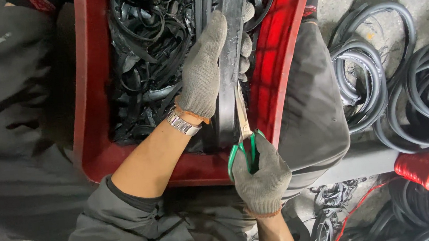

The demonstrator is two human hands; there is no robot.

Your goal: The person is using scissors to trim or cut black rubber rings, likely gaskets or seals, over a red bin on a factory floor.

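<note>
My left hand, in a grey knit glove with a metal watch at the wrist, grips a long flat black rubber strip that runs up over a red plastic crate. My right hand, also gloved, holds green-handled scissors. Their blades point up along the strip's right edge, just below my left hand. The crate holds a tangle of black rubber offcuts.
Coils of black rubber tubing lie on the concrete floor at the right. A red spool of cord sits at the lower right with more coils beneath it. My grey-clad legs flank the crate.
</note>
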